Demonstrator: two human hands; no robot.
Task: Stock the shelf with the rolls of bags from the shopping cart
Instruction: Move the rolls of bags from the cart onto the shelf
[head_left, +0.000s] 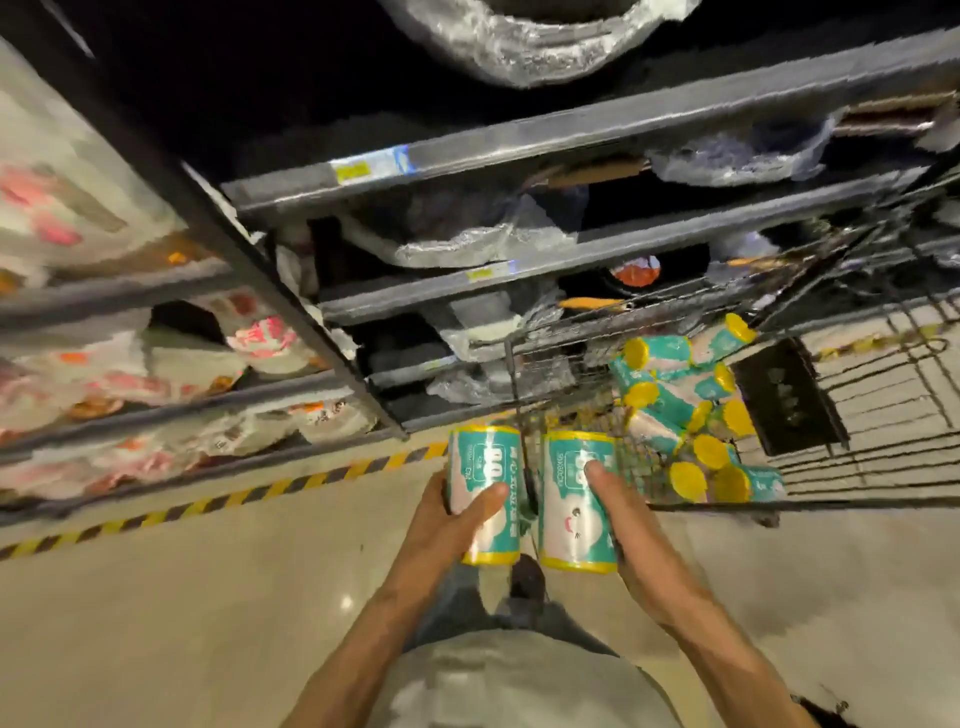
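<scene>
At lower centre of the frame the left hand (457, 512) grips one roll of bags (485, 493) and the right hand (621, 514) grips a second roll (574, 501), side by side and just apart, clear of the shopping cart (857, 415) at right, where more rolls (691, 410) lie heaped. This looks like the carry step; next, both rolls need a free spot on the shelf (519, 161) above, which appears crowded.
</scene>
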